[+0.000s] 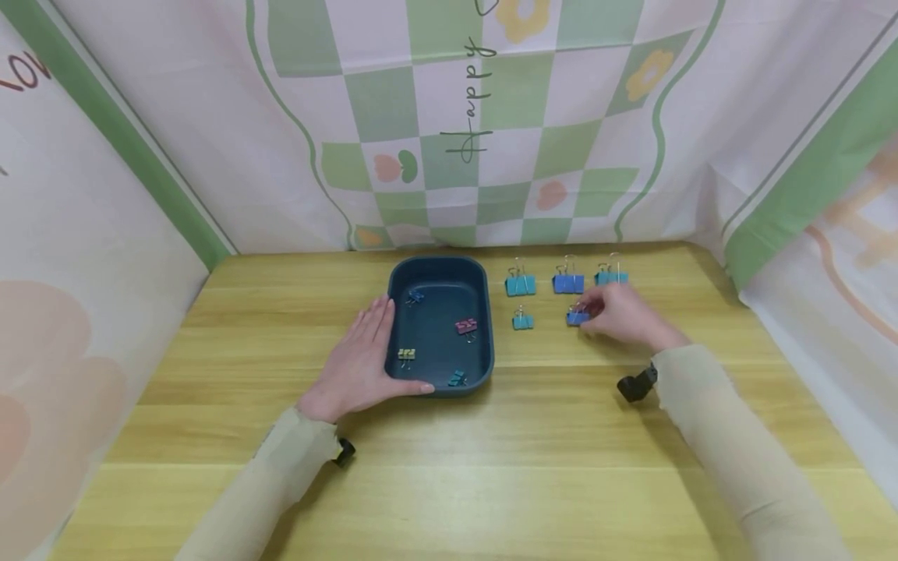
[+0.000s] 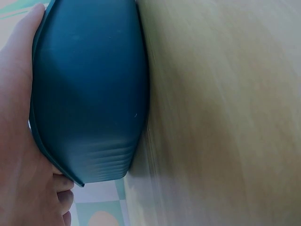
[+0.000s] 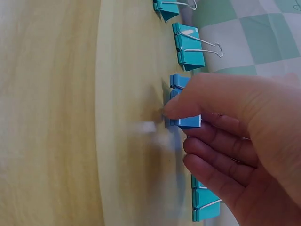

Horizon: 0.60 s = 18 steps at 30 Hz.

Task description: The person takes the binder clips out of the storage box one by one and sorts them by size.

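My left hand [image 1: 358, 362] rests against the left side of a dark blue tray [image 1: 489, 343], its fingers straight along the rim and its thumb laid over the near edge. In the left wrist view the tray's outer wall [image 2: 91, 89] stands beside the palm. With thumb and fingers, my right hand [image 1: 620, 315] pinches a small blue binder clip [image 1: 577, 319] to the right of the tray. The right wrist view shows the thumb in front of this blue clip [image 3: 188, 122], hiding part of it. A small teal binder clip [image 1: 522, 322] stands left of it.
Behind stand a large teal clip [image 1: 521, 285], a large blue clip [image 1: 568, 284] and another teal clip [image 1: 612, 277]. Inside the tray lie small blue [image 1: 417, 297], pink [image 1: 466, 326], yellow [image 1: 407, 354] and teal [image 1: 457, 378] clips. A patterned curtain [image 1: 449, 187] borders the wooden table [image 1: 491, 475].
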Available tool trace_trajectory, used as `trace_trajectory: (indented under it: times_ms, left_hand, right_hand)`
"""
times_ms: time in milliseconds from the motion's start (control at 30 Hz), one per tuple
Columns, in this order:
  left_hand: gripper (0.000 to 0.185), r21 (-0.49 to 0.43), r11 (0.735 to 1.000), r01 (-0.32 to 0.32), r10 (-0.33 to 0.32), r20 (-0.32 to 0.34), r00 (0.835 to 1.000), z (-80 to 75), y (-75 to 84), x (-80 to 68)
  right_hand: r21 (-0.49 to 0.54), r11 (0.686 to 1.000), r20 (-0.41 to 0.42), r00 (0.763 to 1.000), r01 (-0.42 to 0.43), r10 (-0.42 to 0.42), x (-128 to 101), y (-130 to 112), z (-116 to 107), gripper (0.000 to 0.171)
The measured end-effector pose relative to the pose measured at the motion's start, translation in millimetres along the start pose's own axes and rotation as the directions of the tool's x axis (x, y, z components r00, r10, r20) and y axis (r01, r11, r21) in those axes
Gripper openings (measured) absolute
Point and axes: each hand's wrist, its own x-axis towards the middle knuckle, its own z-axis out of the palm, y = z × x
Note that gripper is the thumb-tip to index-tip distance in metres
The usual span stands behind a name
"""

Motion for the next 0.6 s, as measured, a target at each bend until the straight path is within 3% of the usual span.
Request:
trace_trajectory:
  times_ms: [300,600]
  left_hand:
    - [0.142,-0.011,1.000,0.002,-0.002,0.000,1.000,-0.8,0.9,0.1]
    - [0.143,-0.007,1.000,-0.002,0.002,-0.007,1.000,-0.3,1.0,-0.4]
  right_hand:
    - [-0.009,1.000,0.015,1.000,-0.004,0.004,0,0,2,0.034]
    - [0.042,0.999,-0.019,0.999,-0.025,0.025,-4,-18,-10,0.061]
